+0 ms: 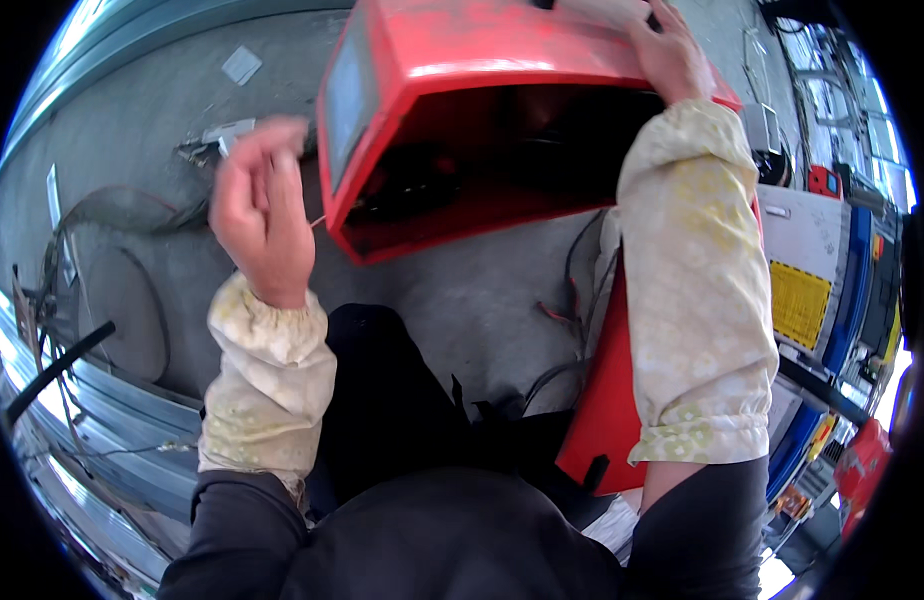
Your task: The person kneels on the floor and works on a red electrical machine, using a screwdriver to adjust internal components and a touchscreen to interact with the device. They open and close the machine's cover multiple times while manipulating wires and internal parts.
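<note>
A red metal housing (527, 55) with an open, dark near side stands tilted in front of me. Its left face carries a pale bluish panel (351, 100). At its upper right, my right hand (672, 58) grips the top, beside a pale strip (604, 10) cut off by the frame edge. Left of the housing my left hand (262, 210) is raised, fingers loosely bent and blurred, with nothing visible in them. A thin reddish strand (318, 222) shows between that hand and the housing's edge. Dark shapes inside the housing are too dim to make out.
Below, a red panel (600, 420) leans near my right forearm. Loose cables (572, 300) lie on the grey floor (452, 285). Metal profiles (132, 425) run along the left. On the right stands a white cabinet (807, 235) with a yellow label.
</note>
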{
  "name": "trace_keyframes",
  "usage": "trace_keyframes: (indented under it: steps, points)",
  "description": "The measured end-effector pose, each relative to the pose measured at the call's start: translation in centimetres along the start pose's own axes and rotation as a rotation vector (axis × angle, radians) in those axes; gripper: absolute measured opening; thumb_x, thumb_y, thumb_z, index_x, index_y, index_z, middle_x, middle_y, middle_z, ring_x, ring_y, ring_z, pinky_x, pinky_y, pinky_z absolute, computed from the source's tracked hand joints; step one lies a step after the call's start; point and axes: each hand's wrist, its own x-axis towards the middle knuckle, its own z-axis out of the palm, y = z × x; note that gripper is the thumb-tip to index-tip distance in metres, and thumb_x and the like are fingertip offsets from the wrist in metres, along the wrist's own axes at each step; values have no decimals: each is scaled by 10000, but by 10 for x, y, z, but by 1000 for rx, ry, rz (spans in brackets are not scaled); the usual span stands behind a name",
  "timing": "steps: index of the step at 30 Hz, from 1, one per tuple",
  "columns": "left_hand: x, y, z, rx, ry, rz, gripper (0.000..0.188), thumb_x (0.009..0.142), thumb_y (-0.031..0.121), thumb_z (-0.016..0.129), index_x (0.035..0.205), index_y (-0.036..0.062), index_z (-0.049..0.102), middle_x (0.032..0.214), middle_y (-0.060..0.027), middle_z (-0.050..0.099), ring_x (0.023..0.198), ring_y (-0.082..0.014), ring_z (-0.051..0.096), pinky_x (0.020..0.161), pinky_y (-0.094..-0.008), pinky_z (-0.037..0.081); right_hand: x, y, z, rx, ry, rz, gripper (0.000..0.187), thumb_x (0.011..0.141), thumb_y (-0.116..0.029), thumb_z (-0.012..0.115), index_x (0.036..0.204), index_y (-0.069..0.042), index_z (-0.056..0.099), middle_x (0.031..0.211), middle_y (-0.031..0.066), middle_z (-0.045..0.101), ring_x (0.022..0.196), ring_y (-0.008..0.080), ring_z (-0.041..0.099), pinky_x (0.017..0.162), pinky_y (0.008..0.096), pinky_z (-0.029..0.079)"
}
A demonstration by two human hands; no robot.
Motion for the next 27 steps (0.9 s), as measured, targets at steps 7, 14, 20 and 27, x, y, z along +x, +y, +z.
trace_keyframes:
  steps: [7,14,20,27]
  points:
    - [-117,-107,-78,99,9,-716,184,991,93,590,1123,7,684,970,-44,719,842,-99,639,733,-257,514,45,67,38,-102,-38,-201,645,964,-434,539,1496,-72,506,1548,163,486,1432,321,455,1185,364,341]
    - [-120,-138,-64,-37,10,-713,233,899,-25,558,1111,-18,656,1024,-113,730,960,-184,699,868,-317,546,50,72,35,58,-87,-164,606,960,-300,592,1489,-15,508,1527,181,513,1417,297,479,1170,337,337]
    - [-102,-162,-42,-90,19,-664,308,904,-40,527,1201,-5,597,1136,-118,706,1069,-213,677,935,-334,531,62,96,35,148,-122,-125,598,971,-246,579,1504,6,481,1530,183,510,1428,274,461,1184,337,315]
    - [-35,-141,-3,-75,6,-495,431,871,24,556,1301,30,559,1257,-182,656,1219,-343,606,1053,-426,468,54,97,39,236,-101,-137,588,961,-209,592,1499,5,490,1541,176,502,1442,265,447,1192,338,309]
